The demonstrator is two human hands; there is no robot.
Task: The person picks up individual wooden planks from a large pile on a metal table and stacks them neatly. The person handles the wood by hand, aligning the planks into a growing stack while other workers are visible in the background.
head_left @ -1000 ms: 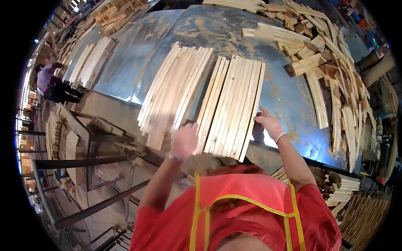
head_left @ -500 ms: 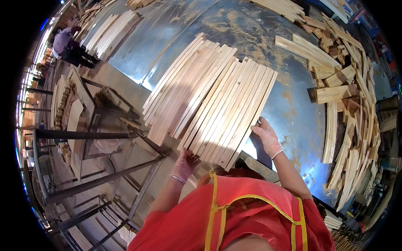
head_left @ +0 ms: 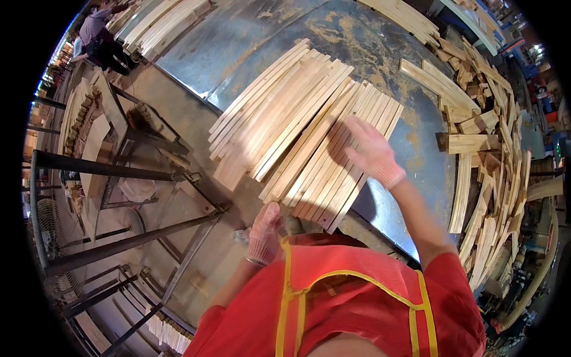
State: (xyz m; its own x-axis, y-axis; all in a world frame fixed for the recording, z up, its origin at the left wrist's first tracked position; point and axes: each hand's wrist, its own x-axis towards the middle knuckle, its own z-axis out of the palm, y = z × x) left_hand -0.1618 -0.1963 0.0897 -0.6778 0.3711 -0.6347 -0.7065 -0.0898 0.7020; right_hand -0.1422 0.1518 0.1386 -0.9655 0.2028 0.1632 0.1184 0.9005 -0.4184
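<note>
Pale wooden strips lie side by side in a fanned layer on the metal table, jutting past its near edge. Gloved, my left hand is closed at the near end of a wooden strip that sits slightly raised above its neighbours; the fingers underneath are partly hidden. My right hand, also gloved and a little blurred, is over the right-hand strips with its fingers stretched out and the thumb apart. Further strips form a second group on the left, separated by a dark gap.
Offcuts and boards are heaped along the right side of the metal table. A dark metal frame stands at left, near a cart carrying wood pieces. Another person works at the far left beside stacked boards.
My right hand has left the right edge of the strips and moved up and left over them. One strip near my left hand now sits raised and askew.
</note>
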